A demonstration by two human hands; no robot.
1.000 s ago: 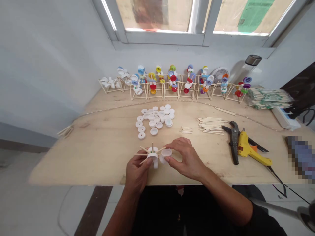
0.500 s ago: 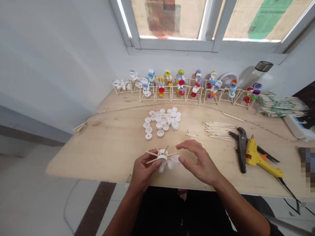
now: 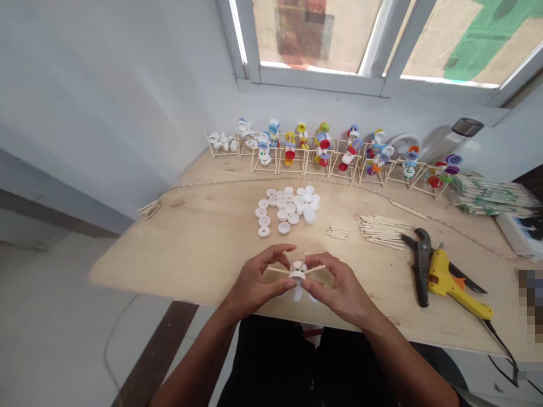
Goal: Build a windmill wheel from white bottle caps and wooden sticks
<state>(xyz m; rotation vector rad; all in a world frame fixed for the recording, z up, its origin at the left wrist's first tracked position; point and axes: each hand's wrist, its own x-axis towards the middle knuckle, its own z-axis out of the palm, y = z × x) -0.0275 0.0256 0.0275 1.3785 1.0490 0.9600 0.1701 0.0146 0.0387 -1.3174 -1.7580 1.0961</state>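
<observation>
One clear bag [image 3: 524,198] at two o'clock holds green-marked sticks [image 3: 487,192]. Bare counter [image 3: 182,254] opens toward nine o'clock. Just inside its near edge, the left hand [image 3: 258,280] and right hand [image 3: 339,282] each pinch the spoked white hub [image 3: 298,274] in their grip; the right's fingers were spread half a second ago. White caps [image 3: 284,228] lie at twelve.
</observation>
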